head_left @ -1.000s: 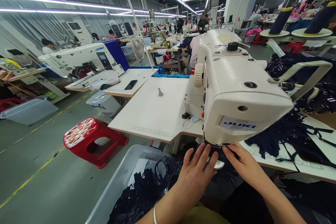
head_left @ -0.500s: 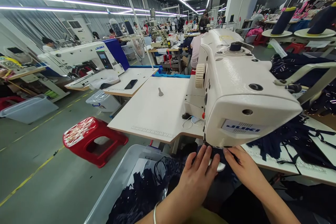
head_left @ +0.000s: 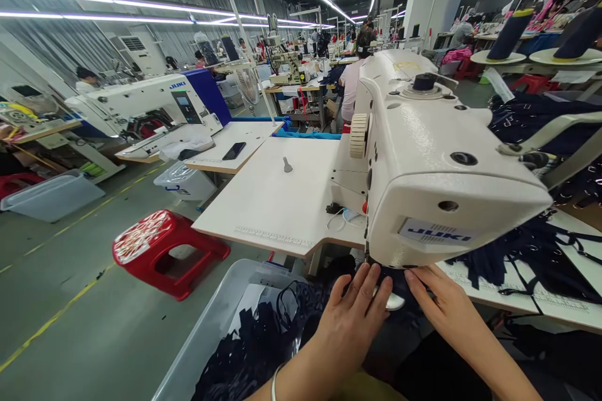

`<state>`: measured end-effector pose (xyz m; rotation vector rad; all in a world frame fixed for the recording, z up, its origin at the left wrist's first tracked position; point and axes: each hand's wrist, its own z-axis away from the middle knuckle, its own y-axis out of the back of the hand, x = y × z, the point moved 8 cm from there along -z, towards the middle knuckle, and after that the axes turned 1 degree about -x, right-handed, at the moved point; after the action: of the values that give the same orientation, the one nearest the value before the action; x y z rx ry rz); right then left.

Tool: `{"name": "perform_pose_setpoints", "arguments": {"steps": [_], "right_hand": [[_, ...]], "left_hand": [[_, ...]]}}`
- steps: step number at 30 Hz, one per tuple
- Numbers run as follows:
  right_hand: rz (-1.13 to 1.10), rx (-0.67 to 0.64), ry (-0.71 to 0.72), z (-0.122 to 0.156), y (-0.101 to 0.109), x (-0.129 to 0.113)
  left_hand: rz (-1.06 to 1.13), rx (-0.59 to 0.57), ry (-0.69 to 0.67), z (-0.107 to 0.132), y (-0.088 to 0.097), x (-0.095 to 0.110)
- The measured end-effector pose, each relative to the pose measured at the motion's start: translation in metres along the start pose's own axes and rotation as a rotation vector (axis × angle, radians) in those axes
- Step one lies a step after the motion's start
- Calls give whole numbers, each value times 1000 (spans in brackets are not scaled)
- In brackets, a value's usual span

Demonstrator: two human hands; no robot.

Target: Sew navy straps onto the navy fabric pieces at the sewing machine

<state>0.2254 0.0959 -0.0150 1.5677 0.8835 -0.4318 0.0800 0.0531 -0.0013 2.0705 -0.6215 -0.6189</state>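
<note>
A white JUKI sewing machine (head_left: 451,200) stands before me, its needle area mostly hidden by its head and my fingers. Beneath the head, my left hand (head_left: 350,319) lies with fingers stretched out over dark navy fabric (head_left: 389,272), beside a rounded white plate (head_left: 396,302). On the right, my right hand (head_left: 439,294) has its thumb and fingers at the edge of the same fabric, which seems to be between them; the fingertips are partly hidden. Navy straps (head_left: 263,344) fill a clear plastic bin (head_left: 202,326) below my left arm.
The white table (head_left: 273,207) holds a small grey metal piece (head_left: 287,165). More navy straps with rings (head_left: 489,257) lie on the right. A red stool (head_left: 172,250) stands on the floor to the left. A phone (head_left: 234,151) rests on the neighbouring table. People work farther back.
My right hand has shifted slightly to the right, and its fingers look straighter. My left hand stays almost in place on the fabric. The view has turned very slightly.
</note>
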Motion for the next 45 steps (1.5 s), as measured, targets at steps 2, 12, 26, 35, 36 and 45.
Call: {"name": "perform_pose_setpoints", "arguments": {"steps": [2,12,26,35,36,45], "right_hand": [[-29,8,-20,0,-3,3],[-160,77,-140,-5,-7,15],[-448,62,-288,10,-19,42],[-301,122,-240,3,0,21],[-271,116,-243,3,1,21],[-190,72,-218,3,1,17]], "left_hand": [[10,-8,-5,-1,1,0],[12,-23,11,-4,1,0],[151,-68,-61,-9,9,-9],[165,-6,8,-5,11,-9],[157,5,17,-5,11,-9],[170,-27,27,-8,8,-9]]}}
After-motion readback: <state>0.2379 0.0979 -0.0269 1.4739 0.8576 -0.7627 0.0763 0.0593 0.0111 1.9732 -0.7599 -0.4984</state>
